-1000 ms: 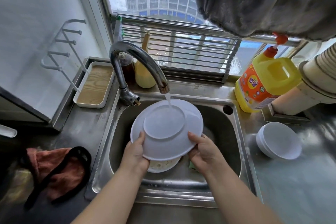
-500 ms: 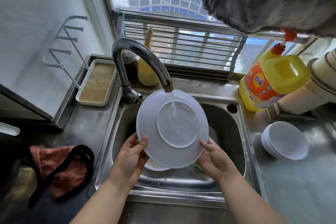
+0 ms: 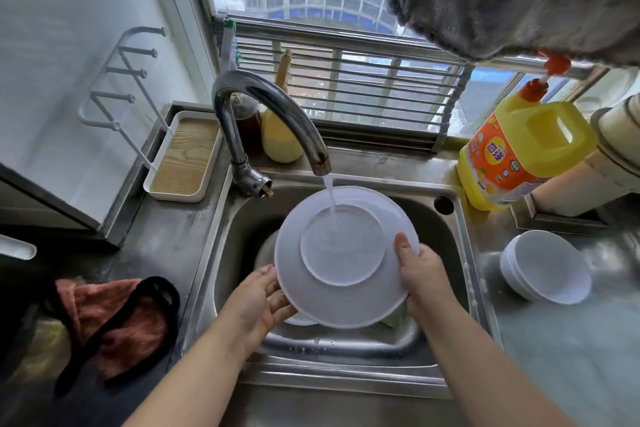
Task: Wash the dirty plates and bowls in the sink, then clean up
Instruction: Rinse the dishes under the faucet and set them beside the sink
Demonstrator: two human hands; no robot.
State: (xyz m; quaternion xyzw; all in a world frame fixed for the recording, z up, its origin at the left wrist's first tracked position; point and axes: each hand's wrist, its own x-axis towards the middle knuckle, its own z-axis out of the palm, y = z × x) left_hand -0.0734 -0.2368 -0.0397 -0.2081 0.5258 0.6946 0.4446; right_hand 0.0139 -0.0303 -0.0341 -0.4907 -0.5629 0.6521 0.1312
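Note:
I hold a white plate (image 3: 311,295) bottom side up over the steel sink (image 3: 460,274), tilted toward me. Water from the curved tap (image 3: 266,104) runs onto its raised foot ring. My left hand (image 3: 259,298) supports the plate's lower left rim from beneath, fingers under the edge. My right hand (image 3: 419,270) grips the right rim, thumb on the upturned underside. Another dirty plate (image 3: 299,321) lies in the basin below, mostly hidden, and a green sponge (image 3: 394,317) peeks out under the held plate.
Stacked white bowls (image 3: 547,270) sit upside down on the counter right of the sink. A yellow detergent jug (image 3: 519,156) stands behind them. A brown cloth with a black strap (image 3: 114,319) lies on the left counter. A wooden-bottomed tray (image 3: 183,156) sits beside the tap.
The plate has turned in my hands under the stream. My right hand slid up the right rim and my left hand shifted under the lower left edge.

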